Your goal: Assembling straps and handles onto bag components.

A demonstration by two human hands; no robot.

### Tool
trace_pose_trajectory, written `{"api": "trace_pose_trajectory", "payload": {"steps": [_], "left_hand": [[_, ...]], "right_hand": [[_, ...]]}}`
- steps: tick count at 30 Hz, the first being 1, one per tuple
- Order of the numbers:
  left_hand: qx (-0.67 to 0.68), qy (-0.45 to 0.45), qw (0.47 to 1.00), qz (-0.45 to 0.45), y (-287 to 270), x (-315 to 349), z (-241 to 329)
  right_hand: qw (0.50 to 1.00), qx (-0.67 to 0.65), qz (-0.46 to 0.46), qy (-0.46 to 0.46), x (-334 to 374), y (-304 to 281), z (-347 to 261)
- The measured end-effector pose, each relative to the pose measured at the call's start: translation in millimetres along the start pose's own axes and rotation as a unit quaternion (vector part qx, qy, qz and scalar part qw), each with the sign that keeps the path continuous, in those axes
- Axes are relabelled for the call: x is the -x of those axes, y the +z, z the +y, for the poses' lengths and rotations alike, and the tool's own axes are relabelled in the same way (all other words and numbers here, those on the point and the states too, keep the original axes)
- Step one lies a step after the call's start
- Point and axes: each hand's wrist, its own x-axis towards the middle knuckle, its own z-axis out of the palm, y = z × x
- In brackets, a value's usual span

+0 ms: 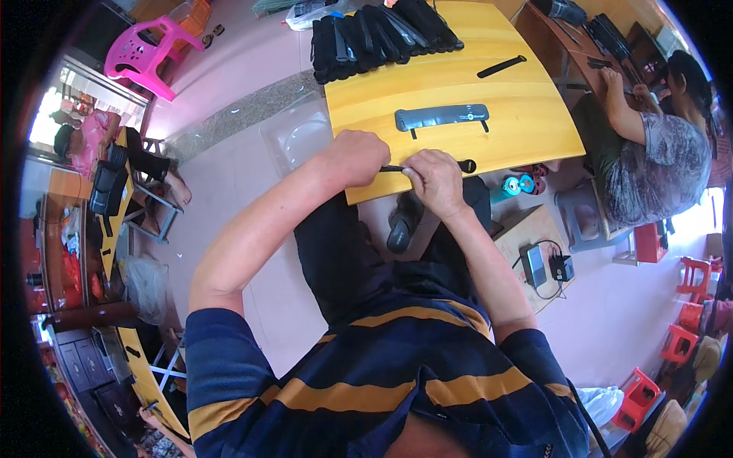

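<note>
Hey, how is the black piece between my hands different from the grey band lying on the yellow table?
The black piece is gripped by your left hand and right hand; the grey band lies untouched on the yellow table.
The black piece looks slim; the grey band is broader.
The black piece is partly hidden by your fingers; the grey band is in full view, with black tabs along its near side.
Both run roughly left to right.

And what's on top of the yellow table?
The yellow table bears a row of black strips, a separate black strip, a grey band and, beside the right hand, a black rounded end. Whatever lies beneath the row is hidden.
</note>
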Motion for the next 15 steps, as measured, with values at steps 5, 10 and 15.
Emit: {"api": "trace_pose_trajectory", "payload": {"steps": [5, 10, 15], "left_hand": [[0.029, -0.012, 0.999, 0.005, 10.7, 6.1, -5.2], [0.043, -0.026, 0.999, 0.005, 18.1, 9.1, -7.6], [0.106, -0.014, 0.993, 0.058, 25.9, 16.6, -8.8]], "right_hand": [[1.0, -0.004, -0.001, -0.008, 0.1, 1.6, -1.8], [1.0, 0.003, -0.015, -0.005, 0.1, -2.8, -5.3], [0.999, 0.019, -0.007, -0.031, -4.2, -2.1, -7.7]]}}
